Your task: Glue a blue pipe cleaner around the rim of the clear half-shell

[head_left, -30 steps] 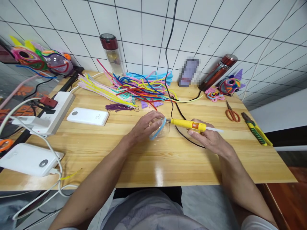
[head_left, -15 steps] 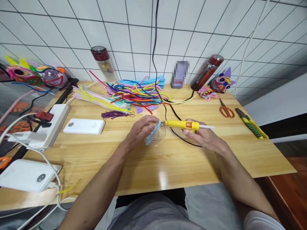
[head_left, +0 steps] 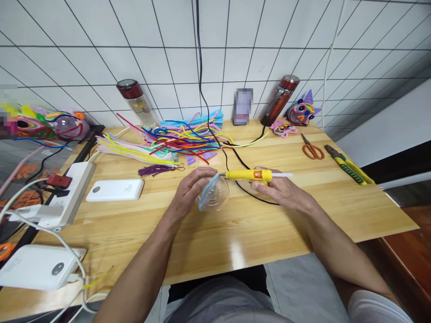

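Observation:
A clear plastic ball-like piece [head_left: 220,195] with a light blue strip [head_left: 209,192] along its rim is tilted over the middle of the table. My left hand [head_left: 192,188] holds it from the left, fingers closed round its edge. A yellow glue gun [head_left: 247,175] with a white glue stick out of its back end is gripped in my right hand [head_left: 283,190]. The gun's nozzle points left and meets the upper end of the blue strip; whether it touches is too small to tell.
Colourful pipe cleaners [head_left: 185,137] lie behind my hands, with purple tassels [head_left: 155,170]. Scissors [head_left: 313,150] and pliers [head_left: 348,167] lie right; a power bank [head_left: 114,190] and power strip [head_left: 69,193] left. Two bottles [head_left: 138,103] [head_left: 280,101] stand behind. A black cable [head_left: 205,101] crosses the middle.
The view has shifted, so most objects appear a little further left and lower. The clear piece shows more of its round side. Both hands keep their holds, the nozzle still at the blue strip's upper end.

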`<action>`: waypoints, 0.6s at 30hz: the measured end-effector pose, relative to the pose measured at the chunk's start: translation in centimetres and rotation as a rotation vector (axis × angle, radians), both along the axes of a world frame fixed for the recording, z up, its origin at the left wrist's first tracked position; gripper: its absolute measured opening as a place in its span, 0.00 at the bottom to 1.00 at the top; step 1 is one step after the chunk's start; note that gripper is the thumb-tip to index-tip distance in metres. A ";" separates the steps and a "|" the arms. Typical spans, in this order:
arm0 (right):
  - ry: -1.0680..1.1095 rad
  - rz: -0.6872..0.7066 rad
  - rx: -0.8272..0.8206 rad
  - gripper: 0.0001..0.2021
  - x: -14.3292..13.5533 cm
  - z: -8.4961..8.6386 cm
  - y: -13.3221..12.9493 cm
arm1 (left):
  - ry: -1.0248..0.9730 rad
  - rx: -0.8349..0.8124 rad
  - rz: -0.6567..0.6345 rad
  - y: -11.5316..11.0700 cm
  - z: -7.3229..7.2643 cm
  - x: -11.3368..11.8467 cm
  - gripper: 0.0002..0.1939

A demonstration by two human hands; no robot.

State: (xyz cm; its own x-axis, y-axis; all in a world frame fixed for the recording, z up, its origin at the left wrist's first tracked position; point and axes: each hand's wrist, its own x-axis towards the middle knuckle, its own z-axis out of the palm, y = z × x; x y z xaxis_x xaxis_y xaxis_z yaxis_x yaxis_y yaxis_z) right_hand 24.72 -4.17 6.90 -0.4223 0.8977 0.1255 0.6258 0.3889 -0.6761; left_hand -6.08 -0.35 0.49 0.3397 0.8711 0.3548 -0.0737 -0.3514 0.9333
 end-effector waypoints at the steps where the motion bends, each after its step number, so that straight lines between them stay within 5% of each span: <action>1: 0.003 0.000 0.001 0.18 0.0 0.0 0.0 | -0.017 -0.021 0.003 0.0 -0.1 0.0 0.19; 12: 0.056 0.026 0.007 0.17 0.0 0.0 -0.1 | -0.161 -0.199 0.124 -0.2 0.7 0.6 0.25; 18: 0.052 0.039 0.010 0.17 0.0 -0.1 -0.1 | -0.279 -0.326 0.082 -0.1 0.4 0.5 0.25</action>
